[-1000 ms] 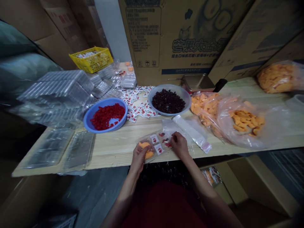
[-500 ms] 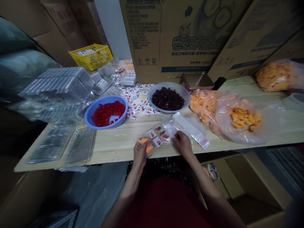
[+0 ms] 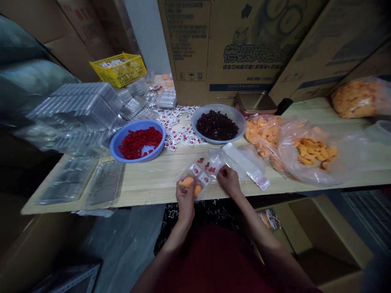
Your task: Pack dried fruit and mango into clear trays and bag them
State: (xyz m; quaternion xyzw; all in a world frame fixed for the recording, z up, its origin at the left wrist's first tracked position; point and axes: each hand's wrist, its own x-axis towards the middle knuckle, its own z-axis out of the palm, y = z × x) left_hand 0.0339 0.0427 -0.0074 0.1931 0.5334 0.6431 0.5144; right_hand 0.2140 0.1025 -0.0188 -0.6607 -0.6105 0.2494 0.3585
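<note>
My left hand (image 3: 185,200) grips the near end of a clear plastic tray (image 3: 206,188), its thumb over the orange pieces (image 3: 186,182) in it. Further along the tray are two white sachets with red print (image 3: 204,178) and small red and dark pieces (image 3: 211,168). A clear plastic bag (image 3: 215,154) lies around or against the tray's far end; which one I cannot tell. My right hand (image 3: 229,181) is closed in a pinch at the film's edge, right of the tray. Beside it lies a stack of clear bags (image 3: 241,162).
Behind the tray stand a blue bowl of red pieces (image 3: 113,149) and a bowl of dark pieces (image 3: 242,129), with sachets (image 3: 172,132) scattered between. Open bags of orange pieces (image 3: 316,152) lie right, stacked clear trays (image 3: 76,106) left. An open carton (image 3: 332,232) sits below the table edge.
My left hand and the tray have moved slightly to the right. My right hand has shifted a little left, closer to the tray's far end.
</note>
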